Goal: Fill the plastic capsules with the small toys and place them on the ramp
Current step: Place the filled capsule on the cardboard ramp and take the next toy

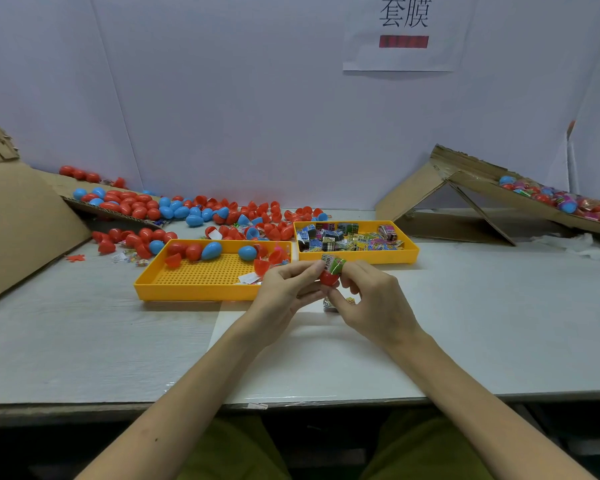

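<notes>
The red capsule (329, 278) was up off the table (84, 341), just in front of the two yellow trays, pinched between both hands. The left hand (284, 289) had thumb and fingertips curled round its left side. The right hand (373, 301) gripped the other side, fingers bent over a green printed wrapper (335, 264) sitting on the capsule's top end. It looked like the right hand also had a small packet (329, 304) tucked under its lower fingers, but that bit was too small to be sure.

The left tray (201, 293), the one with the holes, had a few red and blue capsules along its far edge. The right tray (357, 260) was full of printed packets (347, 237). Behind both, a loose pile of capsules (136, 204) spread over the table and onto some cardboard on the left. The cardboard ramp (482, 188) stood far right, well apart from the hands, with wrapped capsules (561, 199) lying on its slope.
</notes>
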